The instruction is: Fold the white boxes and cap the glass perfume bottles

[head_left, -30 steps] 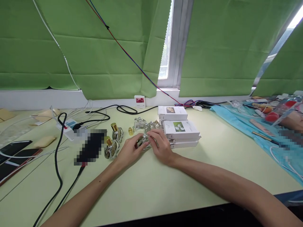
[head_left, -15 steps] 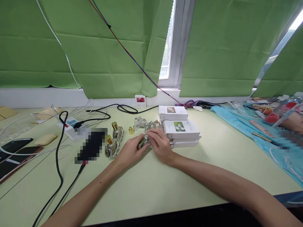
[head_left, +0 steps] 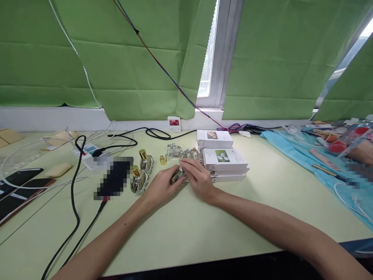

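Note:
My left hand [head_left: 164, 183] is wrapped round a small clear glass bottle [head_left: 177, 177] that stands on the table. Over the top of the same bottle, the fingers of my right hand [head_left: 198, 177] are pressed together at its neck; whether they pinch a small part there is hidden. Two glass bottles with gold caps [head_left: 140, 182] stand left of my left hand. A loose gold cap [head_left: 162, 160] sits behind it. Several uncapped clear bottles [head_left: 174, 151] are grouped just beyond my hands.
Stacked white boxes [head_left: 225, 159] stand right of the bottles. A small white box [head_left: 174, 124] leans at the wall. Black cables, a power strip [head_left: 90, 155] and phones [head_left: 23, 194] lie left. Blue sheeting [head_left: 294, 149] with assorted items covers the right side.
The view has shifted slightly, so the objects sit a little further right. The fingers of my right hand have moved slightly over the bottle top; my left hand keeps its hold.

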`<action>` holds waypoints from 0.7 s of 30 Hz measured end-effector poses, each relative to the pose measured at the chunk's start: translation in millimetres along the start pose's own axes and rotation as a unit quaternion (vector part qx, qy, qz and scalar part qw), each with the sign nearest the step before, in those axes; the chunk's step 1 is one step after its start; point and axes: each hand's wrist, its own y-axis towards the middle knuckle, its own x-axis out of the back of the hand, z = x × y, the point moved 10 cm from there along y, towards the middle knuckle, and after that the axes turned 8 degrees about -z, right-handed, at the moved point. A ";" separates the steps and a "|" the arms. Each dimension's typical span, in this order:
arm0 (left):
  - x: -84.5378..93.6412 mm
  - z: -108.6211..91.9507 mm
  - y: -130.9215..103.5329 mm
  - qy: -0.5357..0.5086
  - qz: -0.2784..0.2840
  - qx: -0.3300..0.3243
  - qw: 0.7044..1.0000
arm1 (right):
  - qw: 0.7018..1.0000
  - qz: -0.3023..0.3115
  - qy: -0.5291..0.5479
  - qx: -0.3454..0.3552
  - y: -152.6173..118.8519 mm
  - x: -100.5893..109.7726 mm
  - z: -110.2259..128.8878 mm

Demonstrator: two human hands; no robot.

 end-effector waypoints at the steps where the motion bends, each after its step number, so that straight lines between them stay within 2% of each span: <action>1: -0.2 0.0 0.2 0.001 0.001 0.000 1.000 | 1.000 0.003 -0.003 -0.003 -0.4 -0.6 -1.0; 8: -1.2 1.4 -0.2 0.004 0.007 0.007 1.000 | 1.000 -0.009 0.017 0.006 3.2 2.8 4.8; 21: 1.4 -1.8 -0.8 -0.008 -0.004 -0.001 1.000 | 1.000 0.017 0.011 0.002 3.0 -1.6 8.8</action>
